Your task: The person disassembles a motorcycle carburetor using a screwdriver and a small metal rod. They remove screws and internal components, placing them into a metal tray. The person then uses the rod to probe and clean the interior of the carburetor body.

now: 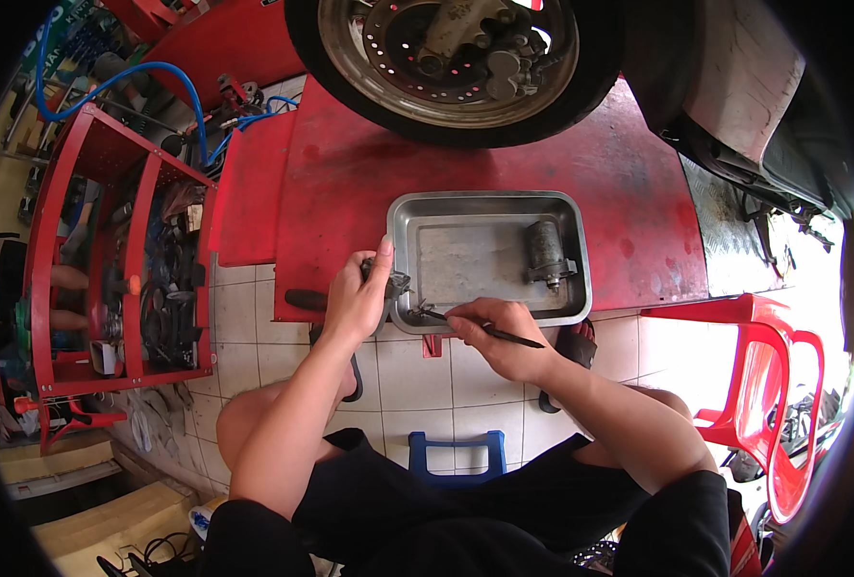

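My left hand (pixel 358 303) is closed around a small dark metal part (pixel 398 283) beside the left rim of a metal tray (pixel 581 216). Fingers hide much of that part. My right hand (pixel 504 338) grips a slim black tool (pixel 511 338) like a pencil, its tip pointing left over the tray's near left corner. What kind of tip it has is too small to tell. Inside the tray, toward the right, rests a cylindrical metal part resembling a starter motor (pixel 546 252). A black handle (pixel 305 299) lies on the red bench just left of my left hand.
The tray sits at the near edge of a red bench (pixel 331 192). Beyond it stands a wheel with a brake disc (pixel 446 125). A red tool rack (pixel 138 260) is at left, with a blue hose (pixel 191 91). Red plastic chairs (pixel 782 385) stand right; a blue stool (pixel 457 471) is below.
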The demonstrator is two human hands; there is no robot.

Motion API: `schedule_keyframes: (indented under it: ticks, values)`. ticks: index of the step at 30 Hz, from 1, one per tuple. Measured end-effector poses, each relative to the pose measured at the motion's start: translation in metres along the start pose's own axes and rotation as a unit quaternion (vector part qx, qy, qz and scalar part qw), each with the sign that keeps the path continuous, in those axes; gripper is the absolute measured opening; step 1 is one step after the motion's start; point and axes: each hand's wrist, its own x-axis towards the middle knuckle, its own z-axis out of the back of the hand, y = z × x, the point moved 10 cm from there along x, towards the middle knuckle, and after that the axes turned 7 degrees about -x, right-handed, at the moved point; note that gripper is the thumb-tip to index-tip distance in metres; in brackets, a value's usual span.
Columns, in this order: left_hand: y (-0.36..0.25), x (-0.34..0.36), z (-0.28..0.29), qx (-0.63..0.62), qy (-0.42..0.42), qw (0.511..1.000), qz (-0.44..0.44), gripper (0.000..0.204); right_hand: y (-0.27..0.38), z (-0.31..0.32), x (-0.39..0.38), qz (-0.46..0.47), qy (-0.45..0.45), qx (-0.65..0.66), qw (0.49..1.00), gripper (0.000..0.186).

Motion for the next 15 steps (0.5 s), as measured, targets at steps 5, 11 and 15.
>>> schedule_keyframes:
  ticks: [5, 11, 15]
  values:
    - [-0.001, 0.003, 0.003, 0.011, -0.008, 1.000, -0.014, 0.083, -0.010, -0.010, -0.001, -0.036, 0.033, 0.085, 0.995, 0.028]
    - [0.026, -0.001, -0.023, -0.294, 0.083, 0.940, 0.150, 0.068, 0.021, 0.021, -0.008, 0.033, -0.038, -0.027, 0.998, 0.027]
    - [0.020, -0.020, -0.047, -0.469, 0.154, 0.827, 0.271, 0.073, 0.040, 0.052, -0.011, 0.095, -0.105, -0.061, 0.988, 0.031]
